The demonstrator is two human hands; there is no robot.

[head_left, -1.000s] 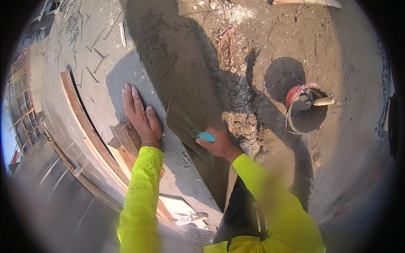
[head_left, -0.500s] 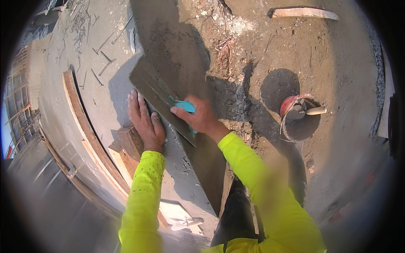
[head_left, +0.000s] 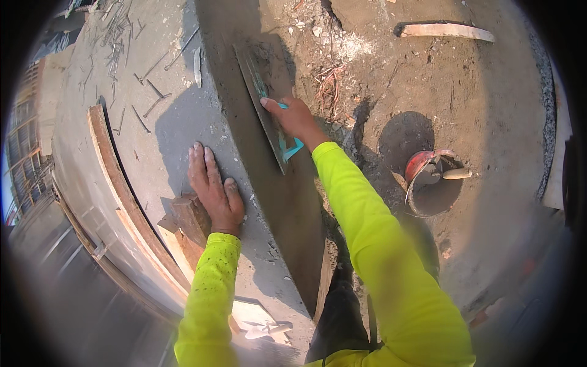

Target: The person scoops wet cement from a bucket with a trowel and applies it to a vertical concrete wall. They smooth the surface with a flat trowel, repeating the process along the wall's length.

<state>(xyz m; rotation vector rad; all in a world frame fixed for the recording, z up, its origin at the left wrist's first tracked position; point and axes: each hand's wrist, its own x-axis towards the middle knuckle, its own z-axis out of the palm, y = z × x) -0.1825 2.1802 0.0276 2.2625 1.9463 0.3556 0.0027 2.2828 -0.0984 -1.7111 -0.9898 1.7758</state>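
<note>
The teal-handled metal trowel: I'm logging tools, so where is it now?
In the head view, the teal-handled metal trowel is above centre in the right hand, over the grey concrete side face, left of reddish strands.

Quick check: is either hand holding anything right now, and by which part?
The right hand grips a long, flat, grey rectangular trowel by its turquoise handle. The left hand holds nothing; it lies palm-down on the grey concrete slab.

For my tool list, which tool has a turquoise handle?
The long flat trowel in the right hand. The tool in the bucket has a tan handle; the small trowel near the left sleeve, pale.
</note>
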